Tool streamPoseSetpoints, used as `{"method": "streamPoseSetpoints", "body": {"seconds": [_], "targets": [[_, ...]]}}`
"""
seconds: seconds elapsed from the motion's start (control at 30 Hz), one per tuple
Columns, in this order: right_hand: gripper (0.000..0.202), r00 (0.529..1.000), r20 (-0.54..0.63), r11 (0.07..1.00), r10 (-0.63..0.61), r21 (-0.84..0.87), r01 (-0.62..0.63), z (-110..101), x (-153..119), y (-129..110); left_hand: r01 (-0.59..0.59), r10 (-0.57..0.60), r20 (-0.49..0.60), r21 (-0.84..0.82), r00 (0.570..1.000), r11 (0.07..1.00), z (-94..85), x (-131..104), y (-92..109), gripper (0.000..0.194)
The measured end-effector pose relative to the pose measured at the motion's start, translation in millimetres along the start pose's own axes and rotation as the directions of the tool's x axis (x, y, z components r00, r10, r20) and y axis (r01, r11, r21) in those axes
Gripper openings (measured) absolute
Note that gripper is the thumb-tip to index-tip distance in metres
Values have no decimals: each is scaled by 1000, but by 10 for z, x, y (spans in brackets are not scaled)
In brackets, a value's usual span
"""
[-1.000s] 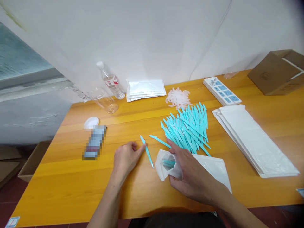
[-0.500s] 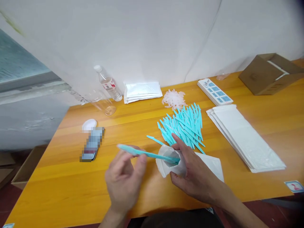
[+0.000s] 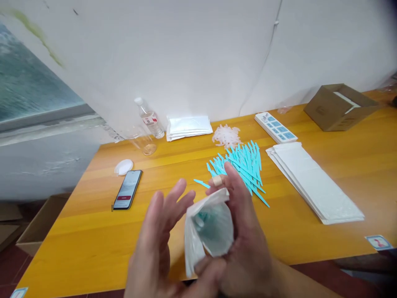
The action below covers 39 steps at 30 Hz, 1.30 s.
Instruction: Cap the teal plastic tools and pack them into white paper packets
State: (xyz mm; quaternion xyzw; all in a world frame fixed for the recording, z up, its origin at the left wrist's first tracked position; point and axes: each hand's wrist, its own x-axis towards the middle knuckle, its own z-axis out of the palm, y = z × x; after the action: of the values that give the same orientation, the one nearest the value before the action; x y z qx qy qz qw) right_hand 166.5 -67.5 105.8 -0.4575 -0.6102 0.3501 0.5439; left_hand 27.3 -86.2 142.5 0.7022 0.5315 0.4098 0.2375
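My right hand (image 3: 248, 231) is wrapped round a white plastic pouch (image 3: 192, 242), its mouth spread wide toward me. Down inside, turquoise pieces show dimly. On the pouch's left side, my left hand (image 3: 155, 240) has its fingers stretched up and apart; its thumb reaches across to the lower rim of the pouch. Just beyond my hands lies a pile of slim turquoise plastic sticks (image 3: 248, 163) that look like eyebrow razors. A single stick (image 3: 201, 183) lies left of the pile, partly hidden by my right hand.
Behind the pile are small pale pink pieces (image 3: 226, 135). White pouches (image 3: 316, 182) lie stacked at right, others (image 3: 189, 127) by the wall. Around them are a phone (image 3: 127, 190), white lid (image 3: 124, 167), clear jar (image 3: 145, 145), bottle (image 3: 151, 122), printed cards (image 3: 276, 127) and carton (image 3: 328, 109).
The turquoise stick in my left hand has gone into the pouch, and the left fingers are now spread. The pouch has tipped to face me and come nearer.
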Motion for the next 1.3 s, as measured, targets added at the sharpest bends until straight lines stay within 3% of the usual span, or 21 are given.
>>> {"method": "streamPoseSetpoints", "body": {"seconds": [0.1, 0.2, 0.23, 0.3, 0.37, 0.43, 0.5, 0.6, 0.7, 0.8, 0.87, 0.9, 0.97, 1.03, 1.1, 1.3], "targets": [[122, 990, 142, 996, 1, -84, 11, 72, -62, 310, 94, -96, 77, 22, 992, 995, -25, -16, -121, 94], [126, 970, 238, 990, -51, -119, 81, 167, -85, 564, 10, -28, 178, 106, 984, 994, -110, -9, -254, 103], [128, 966, 245, 986, -83, -118, 114, 204, -65, 592, -49, 23, 194, 135, 981, 990, -154, 19, -292, 96], [128, 953, 277, 970, -121, -170, 172, 265, 12, 563, -98, 64, 166, 207, 984, 973, -258, 135, -358, 65], [127, 966, 229, 932, -120, -309, 189, 279, 125, 474, 8, -17, 34, 235, 999, 972, -353, 337, -409, 34], [120, 978, 142, 864, -152, -462, 201, 228, 276, 403, 171, -149, -150, 149, 977, 974, -396, 616, -460, 27], [99, 965, 122, 773, -230, -579, 258, 128, 513, 398, 222, -218, -289, -18, 932, 975, -351, 972, -537, 30], [53, 935, 172, 634, -310, -696, 338, -24, 1140, 512, 76, -201, -410, -302, 890, 950, -129, 1656, -762, 39], [39, 949, 210, 499, -235, -812, 303, -46, 2007, 729, -17, -219, -460, -455, 860, 890, 138, 2419, -1132, 53], [38, 957, 272, 419, -100, -861, 288, 83, 2747, 1051, 177, -253, -428, -210, 868, 961, 331, 2970, -1558, 54], [29, 950, 310, 399, -27, -868, 294, 186, 3027, 1320, 222, -200, -418, 5, 886, 975, 441, 3127, -1819, 61], [26, 944, 329, 391, 3, -870, 301, 223, 3104, 1458, 188, -124, -378, 137, 917, 973, 500, 3156, -1933, 61], [29, 932, 359, 380, 48, -870, 316, 253, 3177, 1709, 34, 40, -159, 441, 986, 897, 625, 3171, -2124, 53], [37, 921, 381, 379, 77, -866, 327, 226, 3207, 1890, -132, 87, 103, 623, 991, 771, 738, 3193, -2261, 46], [45, 908, 405, 386, 107, -859, 337, 170, 3248, 1992, -168, 46, 200, 650, 979, 741, 813, 3246, -2357, 48], [57, 860, 470, 425, 198, -832, 357, 97, 3415, 2053, -116, -55, 238, 647, 970, 754, 856, 3360, -2490, 54]]}}
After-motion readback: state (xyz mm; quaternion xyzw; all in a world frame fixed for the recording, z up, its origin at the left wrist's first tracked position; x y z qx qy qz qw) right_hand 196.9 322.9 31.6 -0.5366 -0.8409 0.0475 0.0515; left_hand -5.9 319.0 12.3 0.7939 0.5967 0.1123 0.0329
